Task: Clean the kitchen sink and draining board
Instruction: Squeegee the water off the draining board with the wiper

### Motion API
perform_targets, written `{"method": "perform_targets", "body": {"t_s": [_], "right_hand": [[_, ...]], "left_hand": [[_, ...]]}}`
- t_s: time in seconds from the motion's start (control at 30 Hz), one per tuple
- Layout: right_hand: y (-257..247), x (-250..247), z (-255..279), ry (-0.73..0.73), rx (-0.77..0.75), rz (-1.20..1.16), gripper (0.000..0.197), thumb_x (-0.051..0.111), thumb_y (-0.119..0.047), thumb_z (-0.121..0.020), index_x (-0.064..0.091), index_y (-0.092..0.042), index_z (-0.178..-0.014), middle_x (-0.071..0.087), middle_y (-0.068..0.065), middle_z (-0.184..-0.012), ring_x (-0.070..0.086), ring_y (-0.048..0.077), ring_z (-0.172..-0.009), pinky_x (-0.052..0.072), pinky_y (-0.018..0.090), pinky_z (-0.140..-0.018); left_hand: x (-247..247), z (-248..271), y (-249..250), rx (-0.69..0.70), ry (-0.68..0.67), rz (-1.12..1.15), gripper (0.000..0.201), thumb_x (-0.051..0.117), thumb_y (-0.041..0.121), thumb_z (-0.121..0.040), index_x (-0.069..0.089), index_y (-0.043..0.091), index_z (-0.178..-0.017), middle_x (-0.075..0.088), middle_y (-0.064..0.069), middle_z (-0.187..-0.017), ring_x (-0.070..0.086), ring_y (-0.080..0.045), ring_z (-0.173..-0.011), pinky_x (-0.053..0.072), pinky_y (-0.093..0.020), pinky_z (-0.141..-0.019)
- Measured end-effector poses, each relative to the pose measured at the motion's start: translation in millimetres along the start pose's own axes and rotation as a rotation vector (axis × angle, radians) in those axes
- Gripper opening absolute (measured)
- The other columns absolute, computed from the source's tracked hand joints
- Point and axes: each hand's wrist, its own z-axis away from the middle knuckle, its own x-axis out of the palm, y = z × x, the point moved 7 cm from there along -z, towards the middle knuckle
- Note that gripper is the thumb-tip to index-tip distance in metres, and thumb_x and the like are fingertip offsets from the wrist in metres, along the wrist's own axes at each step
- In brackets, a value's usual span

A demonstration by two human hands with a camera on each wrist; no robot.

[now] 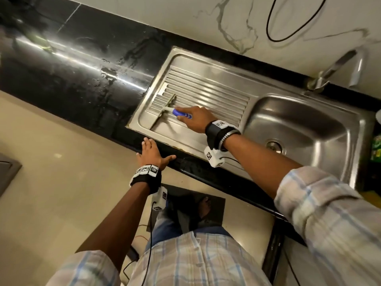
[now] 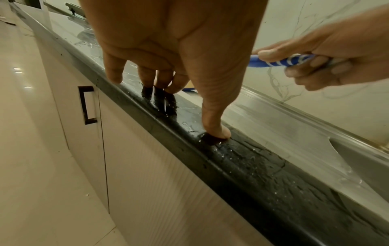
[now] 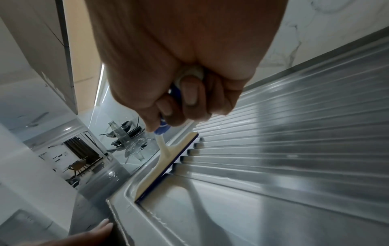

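a: where is the squeegee (image 1: 165, 107)?
b: on the draining board (image 1: 216, 89), blade down at its far left end, across the ridge ends. its blue handle runs back into the right hand (image 1: 196, 120), whose fingers curl round it.
a: and the left hand (image 1: 151, 151)?
b: spread flat, fingertips (image 2: 219, 133) pressing the wet black counter (image 1: 72, 65) edge just in front of the board, holding nothing.
a: the sink (image 1: 299, 131)?
b: right of the board, tap (image 1: 338, 69) behind it.
a: anything unclear?
b: the handle's middle is hidden inside the fist; the head view blurs the blade, and a green thing (image 1: 376, 147) at the right edge is cut off.
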Motion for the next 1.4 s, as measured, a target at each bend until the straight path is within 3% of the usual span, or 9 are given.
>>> {"method": "perform_targets", "body": {"t_s": [0.17, 0.3, 0.5, 0.63, 0.73, 0.83, 0.93, 1.13, 1.4], "right_hand": [[64.1, -47.8, 73.9, -0.042, -0.008, 0.137, 0.043, 0.049, -0.067, -0.094, 0.050, -0.058, -0.137, 0.069, -0.005, -0.126, 0.064, 0.020, -0.111, 0.044, 0.028, -0.084], [139.9, -115.7, 161.1, -0.208, 0.073, 0.324, 0.039, 0.053, -0.061, -0.094, 0.047, -0.065, -0.132, 0.068, -0.002, -0.090, 0.067, 0.022, -0.087, 0.043, 0.030, -0.074], [190.3, -190.3, 234.1, -0.307, 0.238, 0.614, 0.039, 0.049, -0.064, -0.092, 0.045, -0.069, -0.130, 0.074, -0.007, -0.109, 0.066, 0.015, -0.088, 0.050, 0.031, -0.075], [138.7, -201.0, 215.5, 0.003, 0.207, 0.449, 0.040, 0.048, -0.065, -0.093, 0.046, -0.065, -0.134, 0.072, -0.003, -0.119, 0.067, 0.021, -0.095, 0.047, 0.032, -0.078], [91.5, -175.8, 187.5, 0.212, 0.205, 0.183, 0.043, 0.056, -0.057, -0.095, 0.054, -0.052, -0.137, 0.068, -0.008, -0.128, 0.065, 0.017, -0.111, 0.047, 0.029, -0.094], [51.4, -120.6, 145.9, 0.296, 0.191, -0.008, 0.047, 0.054, -0.048, -0.099, 0.050, -0.040, -0.146, 0.063, -0.007, -0.138, 0.061, 0.019, -0.124, 0.046, 0.030, -0.101], [13.2, -53.5, 107.5, 0.272, 0.217, -0.124, 0.050, 0.046, -0.046, -0.102, 0.041, -0.034, -0.150, 0.064, 0.004, -0.136, 0.061, 0.029, -0.121, 0.050, 0.040, -0.099], [-72.2, 43.7, 43.2, 0.123, 0.198, -0.390, 0.052, 0.045, -0.036, -0.103, 0.023, -0.041, -0.150, 0.071, 0.011, -0.111, 0.067, 0.036, -0.096, 0.054, 0.044, -0.081], [-88.3, 50.1, -25.0, 0.134, 0.266, -0.422, 0.036, 0.057, -0.033, -0.099, 0.056, -0.030, -0.135, 0.068, -0.004, -0.101, 0.065, 0.020, -0.097, 0.050, 0.035, -0.092]], "left_hand": [[6.1, 0.9, -0.2, 0.044, 0.020, 0.003, 0.117, 0.063, 0.071, -0.075, 0.006, 0.007, -0.155, -0.003, -0.011, -0.163, 0.000, -0.029, -0.150, 0.017, -0.058, -0.117], [3.9, -0.7, -2.2, 0.060, 0.065, -0.036, 0.115, 0.061, 0.073, -0.075, 0.012, 0.006, -0.153, 0.002, -0.014, -0.163, 0.004, -0.030, -0.150, 0.015, -0.060, -0.116], [0.5, 15.6, 62.2, 0.206, 0.122, -0.102, 0.086, 0.064, 0.045, -0.085, 0.021, 0.011, -0.152, 0.010, -0.012, -0.162, 0.008, -0.029, -0.150, 0.012, -0.060, -0.117], [-6.9, 28.3, 127.4, 0.399, 0.126, 0.022, 0.065, 0.055, 0.049, -0.089, 0.038, 0.021, -0.146, 0.034, -0.009, -0.155, 0.031, -0.028, -0.143, 0.024, -0.052, -0.115], [-19.1, 31.1, 152.4, 0.407, 0.037, 0.397, 0.053, 0.046, 0.068, -0.087, 0.067, 0.026, -0.112, 0.072, 0.000, -0.110, 0.068, -0.023, -0.101, 0.052, -0.043, -0.093], [-37.3, 30.9, 158.7, 0.367, -0.071, 0.799, 0.060, 0.047, 0.074, -0.085, 0.072, 0.020, -0.092, 0.075, 0.003, -0.080, 0.073, -0.013, -0.070, 0.059, -0.040, -0.080], [-67.0, 15.6, 140.5, 0.289, -0.021, 0.927, 0.068, 0.056, 0.085, -0.069, 0.069, 0.023, -0.096, 0.075, 0.002, -0.074, 0.073, -0.014, -0.068, 0.059, -0.042, -0.078], [-128.1, -61.5, 52.7, 0.153, 0.119, 0.627, 0.047, 0.075, 0.065, -0.057, 0.063, 0.023, -0.075, 0.072, 0.004, -0.072, 0.072, -0.017, -0.069, 0.061, -0.041, -0.069], [-228.5, -144.3, -45.2, 0.084, 0.248, -0.025, 0.032, 0.063, 0.040, -0.071, 0.064, 0.017, -0.093, 0.068, -0.013, -0.091, 0.065, -0.038, -0.088, 0.051, -0.038, -0.074]]}}
